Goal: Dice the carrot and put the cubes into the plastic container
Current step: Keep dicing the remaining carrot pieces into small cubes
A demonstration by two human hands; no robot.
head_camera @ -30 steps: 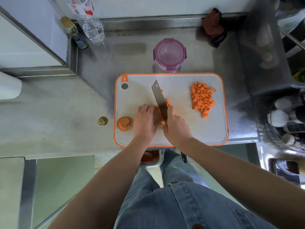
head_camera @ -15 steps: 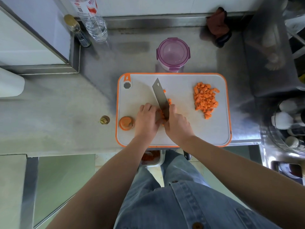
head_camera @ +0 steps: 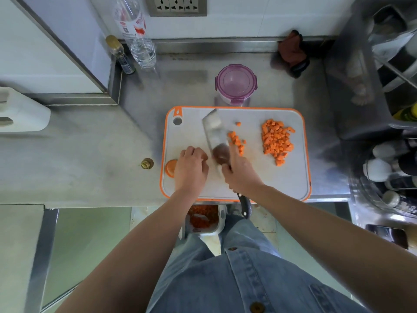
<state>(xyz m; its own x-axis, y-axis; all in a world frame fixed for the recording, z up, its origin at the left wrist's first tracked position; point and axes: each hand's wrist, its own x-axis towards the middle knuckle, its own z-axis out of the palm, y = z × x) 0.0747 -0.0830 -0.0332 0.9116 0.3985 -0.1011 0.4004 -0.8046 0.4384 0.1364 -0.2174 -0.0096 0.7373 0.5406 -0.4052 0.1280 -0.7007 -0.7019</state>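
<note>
On the white, orange-rimmed cutting board my right hand grips a cleaver, its blade tilted and blurred. To the blade's right lies a small cluster of fresh carrot cubes. A larger heap of carrot cubes sits at the board's right. My left hand rests with curled fingers on the board left of the blade, and nothing shows in it. A carrot end piece lies beside it at the board's left edge. The plastic container, under a purple lid, stands behind the board.
A water bottle and a small dark bottle stand at the back left. A dark red cloth lies at the back right, a dish rack further right. A bin with orange scraps sits below the counter edge.
The cleaver has swung away from my left hand and tilted flat-ish. The two hands have parted, and a small cluster of cut cubes now shows right of the blade.
</note>
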